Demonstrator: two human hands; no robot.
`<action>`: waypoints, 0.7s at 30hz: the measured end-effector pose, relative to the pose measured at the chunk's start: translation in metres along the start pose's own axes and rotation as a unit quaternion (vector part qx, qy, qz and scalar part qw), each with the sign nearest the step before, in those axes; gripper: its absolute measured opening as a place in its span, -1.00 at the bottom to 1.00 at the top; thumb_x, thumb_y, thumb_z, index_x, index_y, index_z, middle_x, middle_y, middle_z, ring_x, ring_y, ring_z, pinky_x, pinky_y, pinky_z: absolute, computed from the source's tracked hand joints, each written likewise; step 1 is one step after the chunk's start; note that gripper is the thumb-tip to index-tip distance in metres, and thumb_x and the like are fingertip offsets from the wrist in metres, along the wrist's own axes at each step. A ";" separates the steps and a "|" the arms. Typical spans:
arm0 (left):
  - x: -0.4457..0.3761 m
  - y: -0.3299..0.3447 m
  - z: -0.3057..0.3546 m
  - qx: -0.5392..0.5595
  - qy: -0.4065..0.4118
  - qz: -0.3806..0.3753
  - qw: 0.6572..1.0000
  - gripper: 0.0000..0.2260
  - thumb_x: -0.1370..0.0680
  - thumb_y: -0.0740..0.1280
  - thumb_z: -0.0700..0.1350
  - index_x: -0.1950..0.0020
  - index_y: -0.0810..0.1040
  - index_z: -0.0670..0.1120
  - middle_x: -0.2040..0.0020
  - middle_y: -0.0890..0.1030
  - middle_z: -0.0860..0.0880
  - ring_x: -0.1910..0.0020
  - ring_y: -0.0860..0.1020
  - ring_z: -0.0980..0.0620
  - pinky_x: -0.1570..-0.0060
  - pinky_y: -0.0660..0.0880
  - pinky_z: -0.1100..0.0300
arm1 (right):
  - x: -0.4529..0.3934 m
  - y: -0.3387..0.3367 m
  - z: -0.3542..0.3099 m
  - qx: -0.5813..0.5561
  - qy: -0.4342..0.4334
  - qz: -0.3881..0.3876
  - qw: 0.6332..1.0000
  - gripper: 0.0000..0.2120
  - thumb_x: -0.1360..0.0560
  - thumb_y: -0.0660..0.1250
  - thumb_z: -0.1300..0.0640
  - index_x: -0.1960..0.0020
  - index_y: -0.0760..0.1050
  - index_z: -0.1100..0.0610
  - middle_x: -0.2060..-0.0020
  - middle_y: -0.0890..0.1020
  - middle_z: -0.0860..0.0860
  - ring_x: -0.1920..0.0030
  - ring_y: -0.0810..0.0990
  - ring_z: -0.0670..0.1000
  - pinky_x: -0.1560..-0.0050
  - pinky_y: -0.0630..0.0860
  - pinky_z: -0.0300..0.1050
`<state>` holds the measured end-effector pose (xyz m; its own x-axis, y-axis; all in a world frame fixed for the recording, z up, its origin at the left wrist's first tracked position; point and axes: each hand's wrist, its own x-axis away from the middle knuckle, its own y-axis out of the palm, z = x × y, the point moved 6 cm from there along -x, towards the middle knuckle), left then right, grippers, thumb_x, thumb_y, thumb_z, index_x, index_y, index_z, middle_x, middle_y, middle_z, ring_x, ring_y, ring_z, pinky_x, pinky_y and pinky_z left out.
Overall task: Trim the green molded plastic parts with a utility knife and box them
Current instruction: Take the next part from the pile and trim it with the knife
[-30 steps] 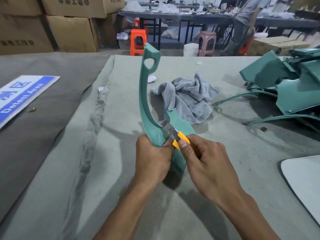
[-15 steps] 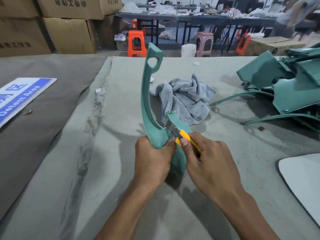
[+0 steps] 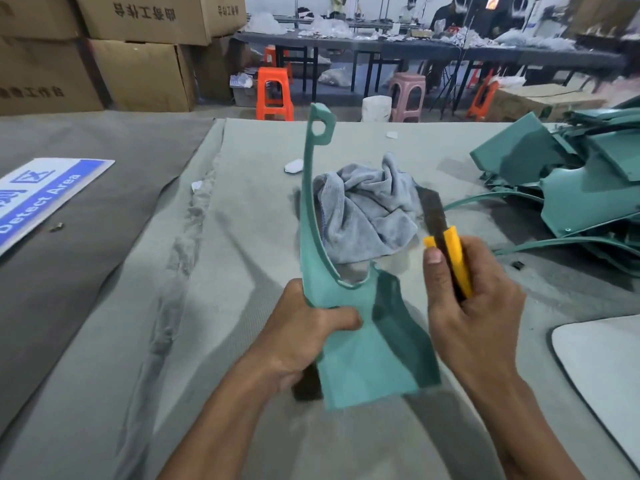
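Observation:
My left hand [image 3: 304,332] grips a green molded part [image 3: 360,362] by its left edge and holds it upright above the felt-covered table [image 3: 242,306]. A long curved arm of the part rises to a tab with a round hole [image 3: 320,128]. My right hand [image 3: 474,306] holds a yellow utility knife [image 3: 453,258] to the right of the part. Its dark blade points up and away, and it does not touch the plastic. A pile of more green parts [image 3: 581,188] lies at the right of the table.
A crumpled grey cloth [image 3: 367,209] lies behind the held part. A blue and white sign [image 3: 41,199] sits at the left. A white panel [image 3: 602,368] lies at the right front. Cardboard boxes [image 3: 138,46], stools [image 3: 275,93] and work tables with people stand beyond.
The knife has come off the part's notch and moved up and to the right. The part has turned so that its broad lower panel faces me.

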<state>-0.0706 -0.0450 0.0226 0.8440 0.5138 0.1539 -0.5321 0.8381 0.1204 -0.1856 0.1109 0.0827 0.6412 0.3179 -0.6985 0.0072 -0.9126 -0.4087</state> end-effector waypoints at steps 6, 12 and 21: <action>0.016 -0.001 -0.015 -0.022 -0.179 -0.132 0.975 -0.41 -0.02 0.46 -0.11 -0.05 0.59 -0.17 0.19 0.67 -0.19 0.33 0.62 -0.10 0.35 0.53 0.15 | -0.004 0.012 0.041 -0.329 0.177 -0.174 0.911 -0.42 -0.42 0.47 -0.41 0.06 0.63 0.15 0.31 0.65 0.21 0.59 0.40 0.10 0.52 0.37 -0.19; 0.026 0.023 -0.013 -0.043 -0.184 -0.249 0.950 -0.68 -0.20 0.38 -0.18 0.09 0.72 -0.01 0.12 0.67 -0.16 0.22 0.61 -0.11 0.21 0.53 0.16 | 0.029 0.057 0.018 -0.355 0.213 -0.311 0.855 -0.50 -0.34 0.64 -0.18 0.30 0.52 0.20 0.54 0.45 0.14 0.60 0.34 0.01 0.53 0.31 -0.25; 0.012 0.014 -0.011 0.284 -0.199 -0.183 0.920 -0.36 -0.37 0.36 0.39 -0.07 0.76 -0.15 -0.04 0.73 -0.23 0.02 0.72 -0.19 -0.01 0.65 -0.04 | 0.024 0.044 0.038 -0.335 0.360 0.008 0.871 -0.64 -0.49 0.57 0.12 0.39 0.48 0.06 0.52 0.50 0.10 0.54 0.41 0.00 0.52 0.36 -0.22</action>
<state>-0.0671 -0.0253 0.0151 0.9422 0.0135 0.3349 -0.2619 0.6530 0.7106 -0.1988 0.0886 0.0254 0.9582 0.2808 -0.0540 0.2859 -0.9372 0.1996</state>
